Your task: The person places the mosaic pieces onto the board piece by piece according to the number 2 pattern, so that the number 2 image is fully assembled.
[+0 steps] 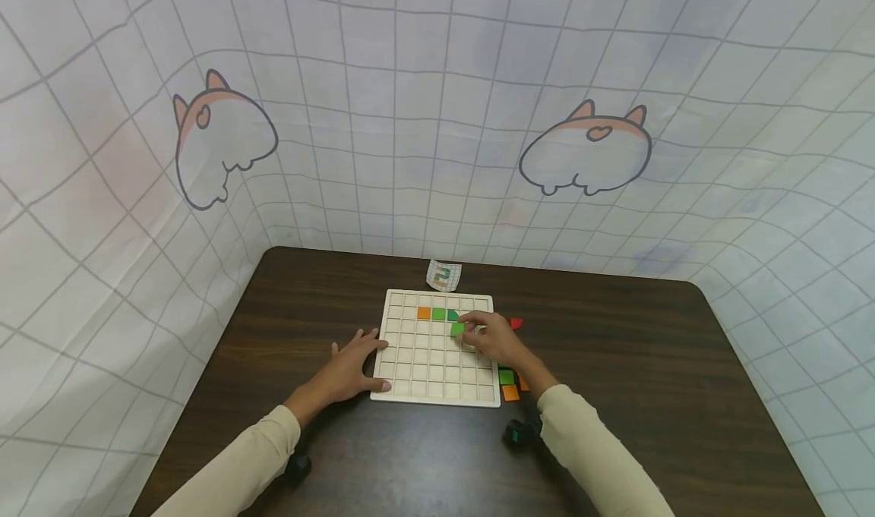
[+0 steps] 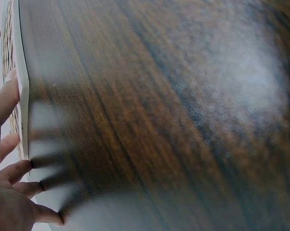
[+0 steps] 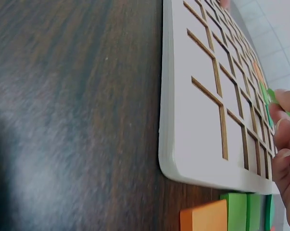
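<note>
A white gridded board (image 1: 409, 374) lies flat on the dark wooden table. Along one of its upper rows sit an orange square tile (image 1: 424, 313), a green square tile (image 1: 438, 314) and a dark green tile (image 1: 453, 315) with a curved edge. Between thumb and fingers my right hand (image 1: 497, 338) pinches another green tile (image 1: 457, 329), just below the dark green one in the head view. My left hand (image 1: 347, 370) rests at the board's left edge, fingers spread, with the thumb (image 2: 7, 98) lying against the rim.
Loose tiles lie along the board's right side, among them a green one (image 1: 506, 377), an orange one (image 1: 510, 392) and a red one (image 1: 516, 323). Behind the board is a small printed pattern card (image 1: 443, 275). A white gridded curtain (image 1: 410, 137) surrounds the table's back and sides.
</note>
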`<action>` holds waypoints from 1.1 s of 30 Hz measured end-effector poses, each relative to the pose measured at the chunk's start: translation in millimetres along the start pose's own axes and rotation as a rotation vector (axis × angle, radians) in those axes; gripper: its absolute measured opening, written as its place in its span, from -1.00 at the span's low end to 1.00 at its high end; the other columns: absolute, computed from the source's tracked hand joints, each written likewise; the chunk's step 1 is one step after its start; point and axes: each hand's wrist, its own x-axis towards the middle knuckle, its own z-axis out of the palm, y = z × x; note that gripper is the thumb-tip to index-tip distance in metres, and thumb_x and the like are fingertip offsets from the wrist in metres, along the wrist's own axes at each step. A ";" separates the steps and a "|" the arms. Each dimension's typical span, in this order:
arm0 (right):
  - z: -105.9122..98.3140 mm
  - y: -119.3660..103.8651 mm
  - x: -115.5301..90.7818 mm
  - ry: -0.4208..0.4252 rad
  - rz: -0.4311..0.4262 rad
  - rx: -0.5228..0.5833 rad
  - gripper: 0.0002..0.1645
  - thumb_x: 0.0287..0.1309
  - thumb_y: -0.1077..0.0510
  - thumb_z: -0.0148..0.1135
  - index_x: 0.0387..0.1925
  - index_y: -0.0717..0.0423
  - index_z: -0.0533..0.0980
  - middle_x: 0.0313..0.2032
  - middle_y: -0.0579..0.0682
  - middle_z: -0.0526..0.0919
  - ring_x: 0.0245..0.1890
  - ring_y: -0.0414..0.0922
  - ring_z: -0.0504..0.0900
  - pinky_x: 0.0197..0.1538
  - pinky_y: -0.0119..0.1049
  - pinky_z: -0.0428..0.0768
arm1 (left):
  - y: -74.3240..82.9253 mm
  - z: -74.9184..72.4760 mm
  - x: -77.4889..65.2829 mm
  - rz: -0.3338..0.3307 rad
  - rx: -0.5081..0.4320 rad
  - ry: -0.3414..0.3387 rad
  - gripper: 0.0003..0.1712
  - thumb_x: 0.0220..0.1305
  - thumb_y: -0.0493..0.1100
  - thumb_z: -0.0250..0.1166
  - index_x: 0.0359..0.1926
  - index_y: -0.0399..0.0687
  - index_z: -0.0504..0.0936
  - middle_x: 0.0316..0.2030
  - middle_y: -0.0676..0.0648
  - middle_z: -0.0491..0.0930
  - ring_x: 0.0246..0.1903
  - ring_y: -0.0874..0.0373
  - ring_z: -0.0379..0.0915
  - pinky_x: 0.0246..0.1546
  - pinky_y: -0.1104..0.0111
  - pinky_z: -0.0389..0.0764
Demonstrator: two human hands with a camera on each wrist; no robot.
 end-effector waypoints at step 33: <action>11.7 -0.2 14.7 0.061 0.023 -0.173 -0.68 0.26 0.10 0.38 0.02 0.07 0.66 -0.17 -0.02 0.62 -0.40 -0.18 0.42 -0.25 -0.29 0.43 | -3.6 2.0 1.1 0.017 -0.016 0.002 -0.06 0.05 0.12 0.55 0.41 -0.07 0.41 0.54 -0.25 0.11 0.55 -0.30 -0.18 0.32 -0.50 -0.26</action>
